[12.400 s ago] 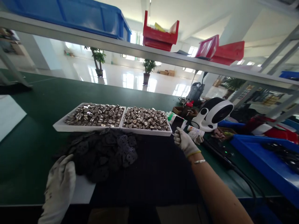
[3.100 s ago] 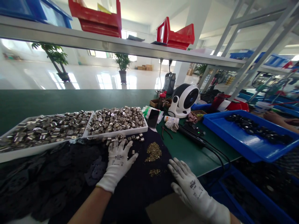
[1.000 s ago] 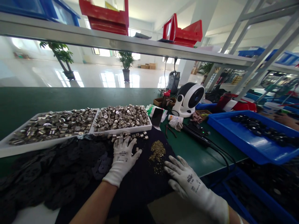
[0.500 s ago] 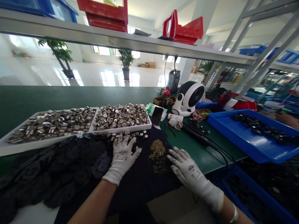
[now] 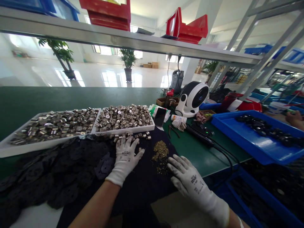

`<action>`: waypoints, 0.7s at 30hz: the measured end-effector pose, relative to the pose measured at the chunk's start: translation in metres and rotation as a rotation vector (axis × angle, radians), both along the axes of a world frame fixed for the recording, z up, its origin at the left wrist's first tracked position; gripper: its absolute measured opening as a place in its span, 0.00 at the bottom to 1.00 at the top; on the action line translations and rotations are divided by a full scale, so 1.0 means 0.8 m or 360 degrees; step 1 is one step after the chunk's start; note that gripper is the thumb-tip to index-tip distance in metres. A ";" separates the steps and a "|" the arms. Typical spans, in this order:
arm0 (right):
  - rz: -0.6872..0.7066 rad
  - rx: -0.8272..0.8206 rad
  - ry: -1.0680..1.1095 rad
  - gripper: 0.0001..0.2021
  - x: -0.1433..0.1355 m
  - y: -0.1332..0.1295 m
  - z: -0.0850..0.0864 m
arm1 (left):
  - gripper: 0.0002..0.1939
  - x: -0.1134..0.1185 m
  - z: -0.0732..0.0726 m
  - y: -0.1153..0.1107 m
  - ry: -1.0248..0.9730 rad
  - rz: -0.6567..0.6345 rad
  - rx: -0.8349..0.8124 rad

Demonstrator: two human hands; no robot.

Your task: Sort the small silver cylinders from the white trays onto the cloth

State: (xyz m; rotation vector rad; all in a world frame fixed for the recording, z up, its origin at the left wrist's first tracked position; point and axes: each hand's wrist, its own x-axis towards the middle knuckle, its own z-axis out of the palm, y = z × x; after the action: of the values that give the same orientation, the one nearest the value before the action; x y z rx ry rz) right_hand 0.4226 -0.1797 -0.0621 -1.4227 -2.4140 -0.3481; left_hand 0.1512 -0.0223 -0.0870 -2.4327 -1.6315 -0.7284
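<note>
My left hand (image 5: 125, 155), in a white glove, rests palm down with fingers spread at the loose metal cylinders (image 5: 143, 135) in front of the white trays. A few cylinders show by its thumb and fingertips; what lies under the palm is hidden. My right hand (image 5: 190, 179), gloved too, lies flat with fingers stretched, just right of a heap of tiny brass-coloured pieces, perhaps screws (image 5: 161, 150), on the dark cloth (image 5: 142, 186). Left of my left hand spreads a pile of flat black discs with holes (image 5: 68, 171).
Two white trays (image 5: 152, 126) hold many metal cylinders. A phone (image 5: 160, 117), pliers (image 5: 174, 131), a black-and-white fan (image 5: 193, 98) and a black corded tool (image 5: 199, 136) stand or lie beyond. A blue tray (image 5: 237, 139) holds black parts; another person's hand (image 5: 294, 119) shows behind it.
My right hand has slid slightly toward me and left, along the edge of the brass-coloured heap. My left hand has barely shifted among the cylinders.
</note>
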 end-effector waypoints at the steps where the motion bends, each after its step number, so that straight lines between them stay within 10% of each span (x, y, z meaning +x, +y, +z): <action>1: 0.0021 -0.0031 0.0017 0.21 -0.008 0.001 -0.001 | 0.27 0.000 0.000 0.000 0.0002 -0.0001 0.0002; 21: -0.0095 -0.0052 0.0099 0.26 -0.029 0.014 -0.019 | 0.27 -0.004 -0.009 0.005 0.0047 -0.0010 0.0079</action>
State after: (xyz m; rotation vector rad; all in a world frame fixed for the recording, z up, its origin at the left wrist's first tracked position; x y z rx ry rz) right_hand 0.3996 -0.1688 -0.0770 -1.4993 -2.3423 -0.2756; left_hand 0.1484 -0.0181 -0.0944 -2.4037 -1.5769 -0.7215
